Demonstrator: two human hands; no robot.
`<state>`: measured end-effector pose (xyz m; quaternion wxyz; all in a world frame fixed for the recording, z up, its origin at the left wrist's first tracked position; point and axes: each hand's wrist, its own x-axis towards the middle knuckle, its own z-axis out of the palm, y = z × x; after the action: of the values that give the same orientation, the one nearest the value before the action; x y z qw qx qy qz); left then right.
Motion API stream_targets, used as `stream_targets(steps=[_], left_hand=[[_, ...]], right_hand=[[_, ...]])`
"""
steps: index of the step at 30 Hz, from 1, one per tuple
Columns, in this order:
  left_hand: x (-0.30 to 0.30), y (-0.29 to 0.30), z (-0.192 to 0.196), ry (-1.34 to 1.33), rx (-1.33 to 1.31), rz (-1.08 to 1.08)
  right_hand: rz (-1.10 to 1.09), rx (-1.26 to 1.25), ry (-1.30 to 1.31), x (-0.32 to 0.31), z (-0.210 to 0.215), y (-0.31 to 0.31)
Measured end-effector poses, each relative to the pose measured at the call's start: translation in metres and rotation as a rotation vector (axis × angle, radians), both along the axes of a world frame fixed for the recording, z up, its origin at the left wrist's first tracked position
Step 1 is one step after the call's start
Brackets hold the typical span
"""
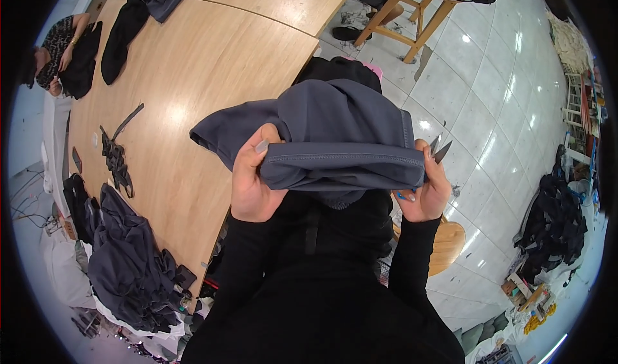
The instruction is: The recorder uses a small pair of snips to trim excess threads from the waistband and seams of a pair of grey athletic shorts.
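Stretched between my hands is a stitched, folded edge of a dark grey garment (341,161). My left hand (253,177) pinches one end of this edge, thumb on top. At the other end my right hand (428,187) grips the fabric and also holds a pair of thread snips (441,150). Two pointed metal blades stick out above that hand; a bit of blue shows under its fingers. The rest of the garment drapes away from me, partly over the table edge and my lap.
A wooden table (212,61) lies to my left, with a tangle of dark strips (116,161) and a heap of dark garments (132,261) on it. Another person (61,51) handles black cloth at the far left. A wooden stool (412,26) stands ahead; a dark cloth pile (553,219) lies right.
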<state>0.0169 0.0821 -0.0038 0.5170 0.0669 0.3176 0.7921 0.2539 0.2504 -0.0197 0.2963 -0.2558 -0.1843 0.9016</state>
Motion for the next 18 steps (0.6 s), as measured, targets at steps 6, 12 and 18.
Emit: stream_targets(steps=[6,12,18], left_hand=[[0.011,0.009,-0.002,-0.264,0.309,0.118],[0.016,0.019,-0.012,-0.321,0.343,0.223],[0.026,0.023,0.017,-0.142,0.227,0.033]], right_hand=[[0.010,-0.278,0.077,0.013,-0.011,0.001],[-0.055,-0.526,-0.030,0.014,-0.015,0.000],[-0.246,-0.431,0.004,0.040,-0.041,0.015]])
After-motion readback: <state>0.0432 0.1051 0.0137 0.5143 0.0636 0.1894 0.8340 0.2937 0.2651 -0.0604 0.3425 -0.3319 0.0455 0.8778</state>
